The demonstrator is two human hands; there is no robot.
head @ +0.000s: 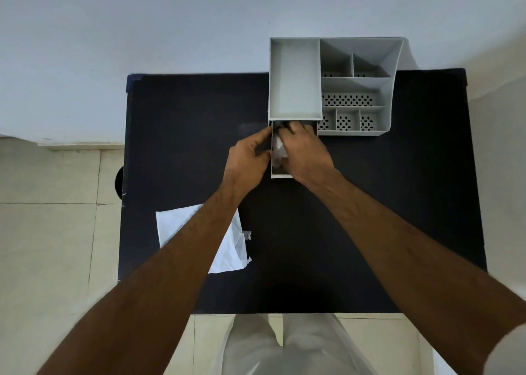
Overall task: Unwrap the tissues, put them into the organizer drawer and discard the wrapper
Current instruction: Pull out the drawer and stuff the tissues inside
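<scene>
A grey organizer stands at the far right of the black table. Its drawer is pulled out toward me. White tissues lie inside the drawer, partly hidden between my hands. My right hand reaches into the drawer and presses down on the tissues with curled fingers. My left hand grips the drawer's left wall with thumb and fingers. The white plastic wrapper lies flat on the table's near left, partly under my left forearm.
The organizer has several small perforated compartments on its right side and a large open tray on top. The black table ends at a pale wall behind and a tiled floor to the left.
</scene>
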